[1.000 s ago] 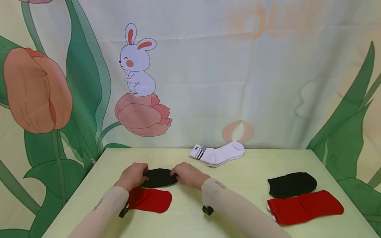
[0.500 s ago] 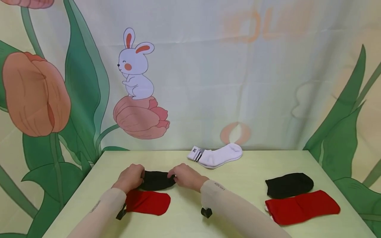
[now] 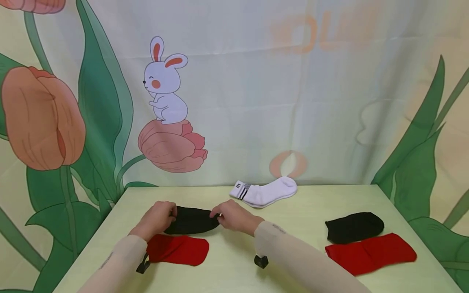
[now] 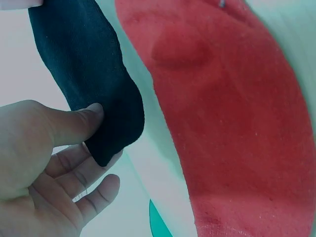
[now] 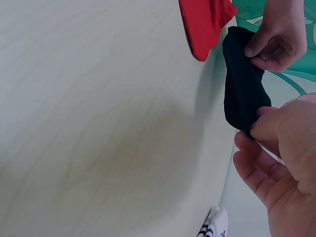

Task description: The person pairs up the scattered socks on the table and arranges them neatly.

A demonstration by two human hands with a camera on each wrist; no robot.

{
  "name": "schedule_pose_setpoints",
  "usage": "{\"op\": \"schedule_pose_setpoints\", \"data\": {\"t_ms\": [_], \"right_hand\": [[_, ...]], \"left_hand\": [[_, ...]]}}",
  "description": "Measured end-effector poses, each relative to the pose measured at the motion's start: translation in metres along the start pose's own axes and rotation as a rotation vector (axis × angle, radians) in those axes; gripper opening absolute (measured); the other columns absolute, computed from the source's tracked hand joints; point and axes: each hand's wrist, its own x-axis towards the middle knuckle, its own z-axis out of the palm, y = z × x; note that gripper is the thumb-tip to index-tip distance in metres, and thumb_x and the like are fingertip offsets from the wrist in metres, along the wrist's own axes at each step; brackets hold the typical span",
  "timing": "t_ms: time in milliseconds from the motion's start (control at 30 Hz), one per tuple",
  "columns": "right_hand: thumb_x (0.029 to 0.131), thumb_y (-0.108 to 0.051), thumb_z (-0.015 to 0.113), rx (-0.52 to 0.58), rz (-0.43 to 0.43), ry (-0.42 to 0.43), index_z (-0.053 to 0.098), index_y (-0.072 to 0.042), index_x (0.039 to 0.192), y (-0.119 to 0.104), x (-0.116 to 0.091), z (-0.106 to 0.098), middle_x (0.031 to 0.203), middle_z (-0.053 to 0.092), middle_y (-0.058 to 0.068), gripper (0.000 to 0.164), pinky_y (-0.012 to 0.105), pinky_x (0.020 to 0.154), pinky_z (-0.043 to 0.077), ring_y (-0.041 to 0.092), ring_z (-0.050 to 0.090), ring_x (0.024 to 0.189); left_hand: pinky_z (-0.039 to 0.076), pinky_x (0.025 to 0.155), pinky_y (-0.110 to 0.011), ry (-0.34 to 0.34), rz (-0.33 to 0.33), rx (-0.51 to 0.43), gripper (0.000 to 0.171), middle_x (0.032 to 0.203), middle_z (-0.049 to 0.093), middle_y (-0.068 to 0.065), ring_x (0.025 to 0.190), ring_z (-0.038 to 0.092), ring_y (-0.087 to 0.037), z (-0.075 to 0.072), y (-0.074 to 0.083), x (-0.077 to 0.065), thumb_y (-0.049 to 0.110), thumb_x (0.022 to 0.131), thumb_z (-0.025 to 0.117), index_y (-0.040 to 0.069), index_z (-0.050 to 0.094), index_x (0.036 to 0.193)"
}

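Note:
A black sock (image 3: 192,221) is stretched flat between my two hands at the left of the table. My left hand (image 3: 160,218) pinches its left end, thumb on top and fingers underneath, as the left wrist view shows on the black cloth (image 4: 84,64). Its other end is pinched between thumb and fingers of my right hand (image 3: 234,215). Just nearer than the black sock lies a red sock (image 3: 179,249), its left end partly hidden by my left sleeve. In the right wrist view both hands grip the black sock (image 5: 242,81) above the table.
White socks (image 3: 269,192) with black stripes lie at the table's back edge. On the right, another black sock (image 3: 354,228) lies behind a red sock (image 3: 373,253), which my right sleeve partly covers. A printed curtain (image 3: 234,101) hangs behind the table (image 3: 293,232).
My hands have moved slightly apart, the left one leftward, and the black sock between them is spread a little wider. The view has shifted slightly. The other socks lie still.

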Motion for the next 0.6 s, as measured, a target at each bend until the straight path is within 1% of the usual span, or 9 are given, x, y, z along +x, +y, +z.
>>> {"op": "schedule_pose_setpoints", "data": {"t_ms": [100,233,333,433,600], "right_hand": [[0.096,0.002,0.062,0.006,-0.009,0.0,0.078,-0.011,0.114,0.003,-0.002,-0.001,0.109,0.076,-0.001,0.027,0.015,0.074,0.049,0.01,0.06,0.083],[0.095,0.004,0.061,0.027,-0.018,-0.004,0.079,-0.013,0.111,0.008,-0.009,0.0,0.101,0.075,-0.005,0.03,0.015,0.065,0.046,0.009,0.056,0.076],[0.094,0.006,0.058,0.023,-0.027,0.006,0.08,-0.014,0.109,0.009,-0.014,-0.002,0.096,0.074,-0.007,0.033,0.016,0.062,0.043,0.008,0.053,0.07],[0.093,0.007,0.058,0.006,-0.035,0.023,0.08,-0.013,0.108,0.009,-0.02,-0.006,0.097,0.076,-0.005,0.033,0.015,0.061,0.042,0.008,0.052,0.068],[0.093,0.006,0.061,0.001,-0.035,0.032,0.08,-0.01,0.109,0.009,-0.03,-0.013,0.104,0.077,-0.001,0.03,0.015,0.061,0.044,0.006,0.052,0.067]], "left_hand": [[0.058,0.083,-0.044,0.009,0.018,-0.023,0.015,0.089,0.068,-0.006,0.081,0.056,-0.024,-0.002,0.002,-0.002,-0.005,0.087,0.077,0.007,0.07,0.094],[0.058,0.083,-0.043,0.015,0.023,-0.036,0.017,0.09,0.067,-0.005,0.082,0.056,-0.024,-0.002,0.007,-0.004,-0.005,0.087,0.077,0.008,0.07,0.094],[0.058,0.083,-0.043,0.025,0.03,-0.042,0.017,0.09,0.067,-0.005,0.083,0.056,-0.024,-0.001,0.009,-0.005,-0.005,0.087,0.077,0.009,0.07,0.095],[0.057,0.084,-0.042,0.035,0.047,-0.058,0.017,0.09,0.067,-0.004,0.083,0.056,-0.023,0.0,0.011,-0.006,-0.005,0.087,0.077,0.01,0.07,0.094],[0.057,0.082,-0.04,0.042,0.084,-0.092,0.018,0.088,0.066,-0.002,0.082,0.056,-0.022,-0.002,0.018,-0.008,-0.005,0.087,0.077,0.011,0.07,0.092]]}}
